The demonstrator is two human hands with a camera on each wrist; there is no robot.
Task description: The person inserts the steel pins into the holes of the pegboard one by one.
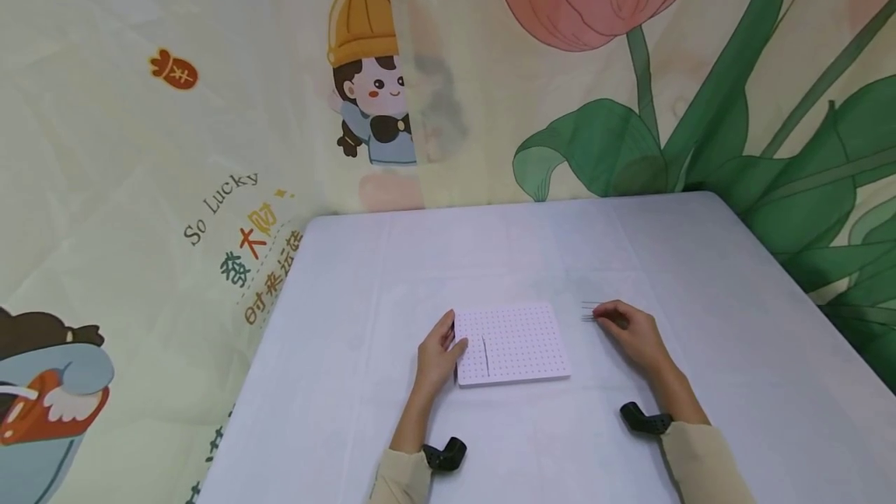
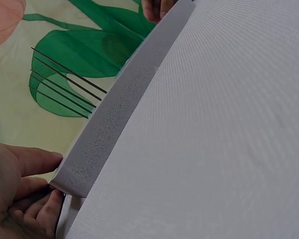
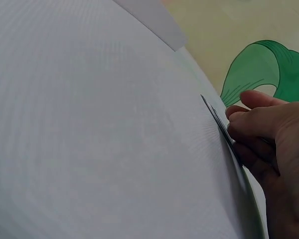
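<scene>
In the frame's lower centre, the left hand pinches a white pegboard bearing upright rods, while to the right, the right hand, fingers nearly closed, grip impossible to tell, apparently gathers loose rods, needing a fine pinch.

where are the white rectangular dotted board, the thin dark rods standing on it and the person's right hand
White rectangular dotted board [image 1: 528,342]: head view, bare right part of its top.
Thin dark rods [image 2: 69,70]: left wrist view, midway along the topmost one.
Right hand [image 1: 635,334]: head view, back of the hand.
</scene>
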